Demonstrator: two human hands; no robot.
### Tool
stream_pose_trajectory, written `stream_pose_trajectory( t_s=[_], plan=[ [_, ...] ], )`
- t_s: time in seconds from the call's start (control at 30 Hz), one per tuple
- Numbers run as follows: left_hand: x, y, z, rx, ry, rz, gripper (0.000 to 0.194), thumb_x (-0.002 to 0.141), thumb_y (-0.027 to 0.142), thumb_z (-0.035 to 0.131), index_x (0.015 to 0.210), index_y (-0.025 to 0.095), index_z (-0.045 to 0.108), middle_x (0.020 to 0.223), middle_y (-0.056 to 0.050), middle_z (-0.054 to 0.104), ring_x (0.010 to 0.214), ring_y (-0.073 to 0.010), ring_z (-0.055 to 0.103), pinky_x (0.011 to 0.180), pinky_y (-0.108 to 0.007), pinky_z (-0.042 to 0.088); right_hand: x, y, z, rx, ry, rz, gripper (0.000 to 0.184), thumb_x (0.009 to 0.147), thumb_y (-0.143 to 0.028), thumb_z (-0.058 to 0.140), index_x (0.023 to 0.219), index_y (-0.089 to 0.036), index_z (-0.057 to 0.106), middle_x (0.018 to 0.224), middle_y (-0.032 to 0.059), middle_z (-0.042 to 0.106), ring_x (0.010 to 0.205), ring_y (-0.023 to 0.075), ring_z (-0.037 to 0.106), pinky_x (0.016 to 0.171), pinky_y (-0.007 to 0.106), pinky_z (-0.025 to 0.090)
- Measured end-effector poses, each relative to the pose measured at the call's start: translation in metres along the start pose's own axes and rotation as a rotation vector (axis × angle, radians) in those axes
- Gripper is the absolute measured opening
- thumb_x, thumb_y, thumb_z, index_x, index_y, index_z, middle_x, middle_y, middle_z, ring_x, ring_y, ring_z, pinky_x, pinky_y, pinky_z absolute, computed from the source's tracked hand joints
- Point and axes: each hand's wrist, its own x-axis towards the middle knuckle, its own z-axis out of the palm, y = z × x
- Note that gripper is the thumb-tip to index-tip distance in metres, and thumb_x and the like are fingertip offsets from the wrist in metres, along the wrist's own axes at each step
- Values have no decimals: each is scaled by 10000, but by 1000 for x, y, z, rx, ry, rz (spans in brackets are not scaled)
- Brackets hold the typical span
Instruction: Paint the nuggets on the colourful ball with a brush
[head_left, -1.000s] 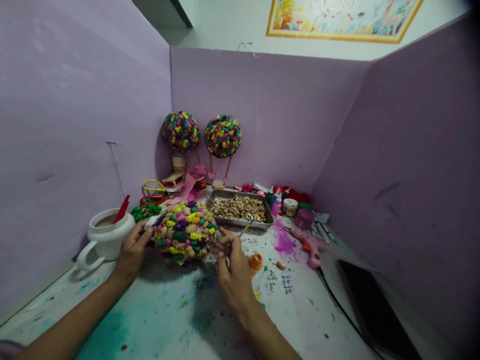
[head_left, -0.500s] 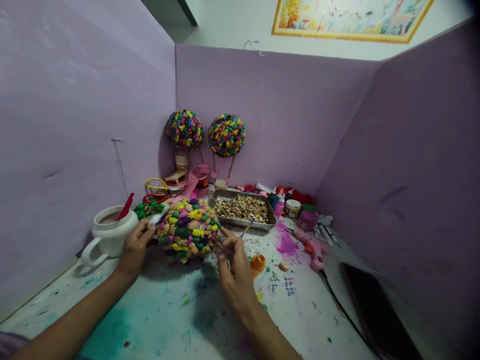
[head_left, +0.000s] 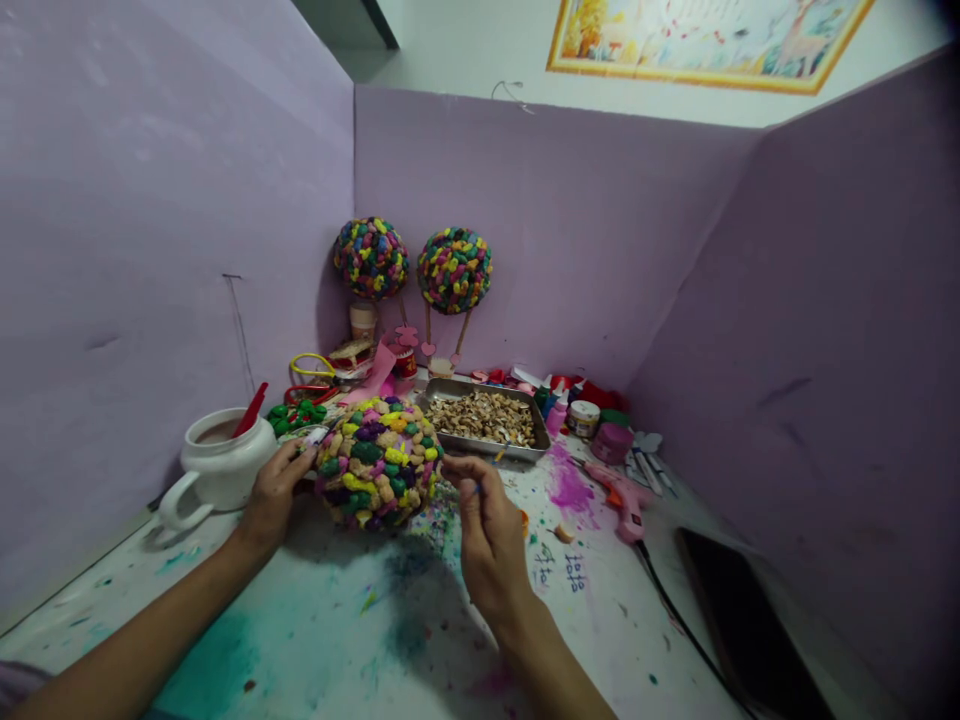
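My left hand [head_left: 279, 490] grips the left side of a ball covered in peanut shells [head_left: 381, 462], some painted yellow, green, purple and pink, others bare tan. A small white piece [head_left: 318, 435] shows by the left fingertips; I cannot tell what it is. Pinched in my right hand [head_left: 495, 535] is a thin paintbrush [head_left: 500, 453], its blue and yellow shaft partly behind the fingers. The right fingertips are close to the ball's right side, and the bristles are not clearly visible. An orange paint pot [head_left: 524, 523] is mostly hidden behind the right hand.
Behind the ball lies a metal tray [head_left: 544, 452] of shell pieces. A white mug [head_left: 225, 470] with a red-handled tool stands left. At right are a pink glue gun [head_left: 626, 500], its cord, and a dark phone [head_left: 742, 620]. Two finished-looking balls [head_left: 454, 270] stand on sticks at the back.
My right hand has shifted slightly right, and the paintbrush has turned in the fingers. It now covers more of the orange pot. The ball has hardly moved in my left hand.
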Motion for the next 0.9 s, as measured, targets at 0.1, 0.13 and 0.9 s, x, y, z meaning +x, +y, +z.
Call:
stream_pose_trajectory(
  t_s=[0.1,0.13,0.9],
  plan=[
    [2,-4,-2,19,-19,14,389,736,541,660,961,223,643,930,-18,678,810,-217,654,652,-306,539,4,-4,-12,148,116,-17,273,987,-386,445,1097,-222,632,836,35,766,763,183,744,697,318,598],
    [3,-6,-2,24,-19,16,374,745,535,656,958,227,645,932,-18,679,809,-217,654,644,-303,538,5,-6,-17,184,172,-41,282,983,-401,459,1101,-221,640,770,19,759,683,173,735,649,306,595],
    [8,-8,-2,-45,4,-23,433,663,563,724,928,225,671,887,-9,674,834,-231,639,649,-294,515,15,-14,-16,471,417,310,461,691,-603,750,744,-151,678,554,-1,662,435,142,624,369,230,479]
  ],
)
